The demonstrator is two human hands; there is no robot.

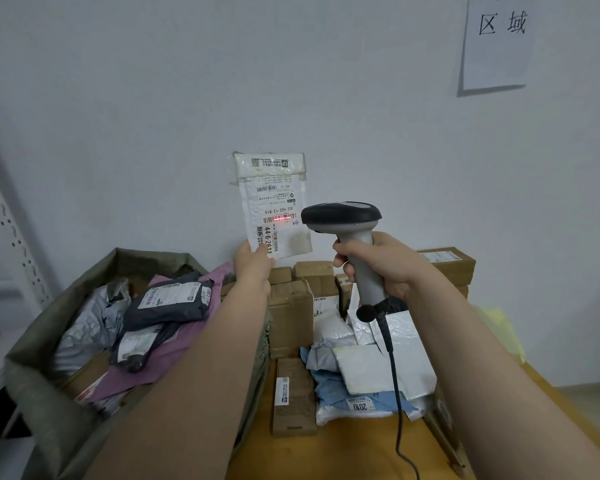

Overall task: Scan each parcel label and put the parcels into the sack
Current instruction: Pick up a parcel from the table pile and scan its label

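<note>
Above the worktop's (343,455) far edge, my left hand (253,268) pinches a white padded parcel (274,199), label (279,225) reading 502-602-12-815; my right hand (381,261) grips a grey pistol-shaped barcode scanner (347,220) beside it.

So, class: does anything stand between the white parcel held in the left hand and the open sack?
Nothing visible does. The white parcel, pinched by the left hand, is held in open air up and to the right of the sack, whose mouth gapes open. Other parcels already lie inside it.
</note>
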